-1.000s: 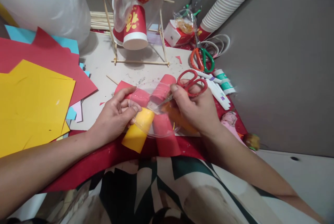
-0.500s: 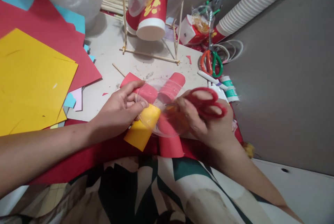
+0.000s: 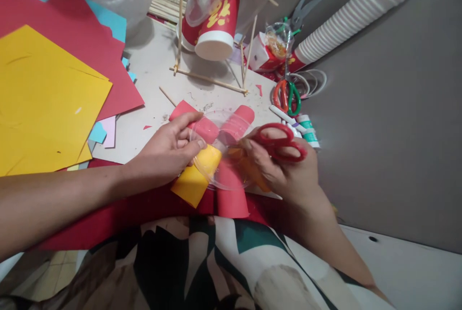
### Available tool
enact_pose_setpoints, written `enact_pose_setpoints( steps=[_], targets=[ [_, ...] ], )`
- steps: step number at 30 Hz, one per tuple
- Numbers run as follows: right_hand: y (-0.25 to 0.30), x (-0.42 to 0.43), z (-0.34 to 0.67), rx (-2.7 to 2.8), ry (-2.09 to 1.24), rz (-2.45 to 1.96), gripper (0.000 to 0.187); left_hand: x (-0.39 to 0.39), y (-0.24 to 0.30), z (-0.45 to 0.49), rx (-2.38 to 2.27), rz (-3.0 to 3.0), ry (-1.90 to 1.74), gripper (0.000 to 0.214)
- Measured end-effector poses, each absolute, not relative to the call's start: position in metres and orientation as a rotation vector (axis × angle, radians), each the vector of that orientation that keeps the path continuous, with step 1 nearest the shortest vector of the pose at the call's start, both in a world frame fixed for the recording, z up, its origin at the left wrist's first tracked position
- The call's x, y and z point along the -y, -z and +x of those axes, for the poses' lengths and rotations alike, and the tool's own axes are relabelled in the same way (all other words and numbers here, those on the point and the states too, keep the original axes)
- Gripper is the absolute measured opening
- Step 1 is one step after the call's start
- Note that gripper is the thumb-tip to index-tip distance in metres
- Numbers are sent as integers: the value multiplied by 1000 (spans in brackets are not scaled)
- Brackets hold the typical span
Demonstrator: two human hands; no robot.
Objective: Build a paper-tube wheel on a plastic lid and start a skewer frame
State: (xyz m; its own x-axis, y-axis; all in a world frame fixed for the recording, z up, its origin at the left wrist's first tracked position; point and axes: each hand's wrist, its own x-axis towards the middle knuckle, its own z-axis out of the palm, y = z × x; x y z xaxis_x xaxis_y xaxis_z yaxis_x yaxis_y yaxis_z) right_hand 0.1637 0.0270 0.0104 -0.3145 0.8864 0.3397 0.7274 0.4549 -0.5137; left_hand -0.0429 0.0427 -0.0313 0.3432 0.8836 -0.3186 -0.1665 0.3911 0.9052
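Observation:
My left hand [image 3: 176,148] pinches the rim of a clear round plastic lid [image 3: 224,182], thumb on top. Curved strips of red paper [image 3: 233,199] and yellow paper [image 3: 191,187] stick out around the lid like petals. A stick [image 3: 167,96] shows beyond the upper left strip. In my right hand [image 3: 285,165] is a pair of red-handled scissors [image 3: 281,141], gripped with the handles pointing up and to the right. Their blades point toward the middle of the lid, and the tips are hard to make out.
Yellow sheets [image 3: 46,103] and red sheets [image 3: 119,74] are stacked at left. Behind the lid stands a wooden stick frame [image 3: 209,80] near red paper cups [image 3: 220,21]. Orange-and-green-handled scissors [image 3: 288,96] and a long stack of white cups [image 3: 346,16] lie along the right wall.
The view has shifted slightly, so the background sits a little differently. Both hands keep their holds on the lid and the scissors, with little movement.

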Motion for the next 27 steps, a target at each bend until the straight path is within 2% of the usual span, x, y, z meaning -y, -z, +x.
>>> enact_pose_setpoints(
  steps=[5, 8, 11, 16, 21, 27],
  targets=[
    [-11, -24, 164, 2150, -357, -1214, 17, -42, 34, -43, -962, 913, -830, 61],
    [-8, -21, 164, 2037, -486, -1255, 15, -41, 33, -44, -963, 932, -847, 60],
    [-4, -20, 160, 1873, -655, -1348, 21, -39, 32, -44, -977, 958, -850, 59],
    [4, -24, 154, 1456, -755, -1418, 34, -38, 33, -44, -951, 950, -848, 61],
    [0, -26, 151, 1443, -798, -1450, 25, -38, 34, -45, -930, 995, -813, 60],
    [-4, -24, 152, 1491, -792, -1439, 27, -37, 34, -48, -905, 1085, -759, 56]
  ],
)
